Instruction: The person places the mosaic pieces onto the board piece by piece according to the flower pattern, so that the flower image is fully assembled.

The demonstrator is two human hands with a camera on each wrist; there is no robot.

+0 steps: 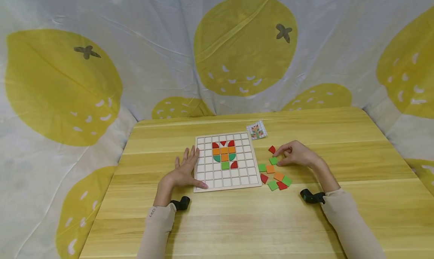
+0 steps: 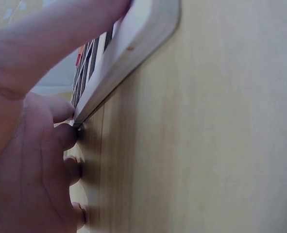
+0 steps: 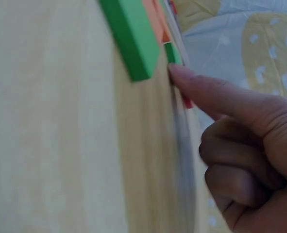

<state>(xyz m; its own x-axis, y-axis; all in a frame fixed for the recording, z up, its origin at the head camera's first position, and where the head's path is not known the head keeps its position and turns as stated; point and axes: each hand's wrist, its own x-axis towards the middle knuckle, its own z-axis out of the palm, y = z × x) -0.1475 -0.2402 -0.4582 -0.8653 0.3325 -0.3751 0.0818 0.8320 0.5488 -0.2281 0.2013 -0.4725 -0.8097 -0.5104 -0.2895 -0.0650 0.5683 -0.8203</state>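
Right of the board (image 1: 243, 176), the right hand (image 1: 296, 153) pinches a green tile (image 1: 273, 161) between thumb and forefinger.
Left hand (image 1: 183, 173), fingers spread, touches the board's left edge.

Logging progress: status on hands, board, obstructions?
Left hand touching board; right hand at green tile. Board part-filled, loose tiles beside it. Pattern unobstructed.

We're spotting small dark lettering (image 1: 153, 211) on the left sleeve (image 1: 155, 232), right by the wrist, but we can't read it with certainty!
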